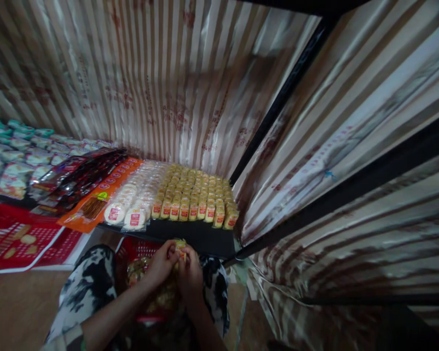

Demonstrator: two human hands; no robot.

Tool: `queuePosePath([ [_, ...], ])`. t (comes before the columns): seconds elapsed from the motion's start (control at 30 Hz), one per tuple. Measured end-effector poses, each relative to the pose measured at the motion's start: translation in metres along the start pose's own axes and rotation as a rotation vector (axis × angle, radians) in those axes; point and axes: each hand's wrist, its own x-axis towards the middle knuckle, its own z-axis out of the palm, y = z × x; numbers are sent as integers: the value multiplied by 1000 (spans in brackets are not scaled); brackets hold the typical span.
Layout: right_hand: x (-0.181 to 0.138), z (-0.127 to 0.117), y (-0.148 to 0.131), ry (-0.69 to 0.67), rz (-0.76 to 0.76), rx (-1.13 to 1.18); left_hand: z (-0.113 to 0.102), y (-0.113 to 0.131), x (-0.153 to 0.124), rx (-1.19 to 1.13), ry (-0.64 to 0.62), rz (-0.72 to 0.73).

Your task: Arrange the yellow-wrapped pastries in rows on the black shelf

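Note:
A small yellow snack packet (180, 245) with a red and white label is pinched between my two hands, just in front of the shelf edge. My left hand (163, 262) grips it from the left, fingers closed. From the right, my right hand (191, 274) closes on the same packet. Beneath my forearms, a red basket (141, 246) holds more yellow packets (163, 298), partly hidden by my arms. Ahead on the black shelf (201, 237) stand neat rows of matching yellow packets (193, 195), labels facing me.
Left of the yellow rows lie round white packaged crackers (135, 217), an orange bag (86, 214), dark red packets (80, 170) and pale pouches (14, 180). Another red basket (7, 239) sits at the lower left. Striped sheeting (149, 73) and black frame bars (285, 97) enclose the back and right.

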Motion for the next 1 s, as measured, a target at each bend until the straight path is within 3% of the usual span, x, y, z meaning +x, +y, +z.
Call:
queuePosePath([
  [0.17,20,-17,4,166,-131,-134,21,33,27,134,20,94],
  [0.4,49,-30,29,244,-174,-189,62,58,68,315,83,224],
  [0.57,70,-37,40,294,-140,-220,84,75,88,328,97,215],
  [1.0,89,-29,63,308,-134,-279,98,66,104,351,124,199],
])
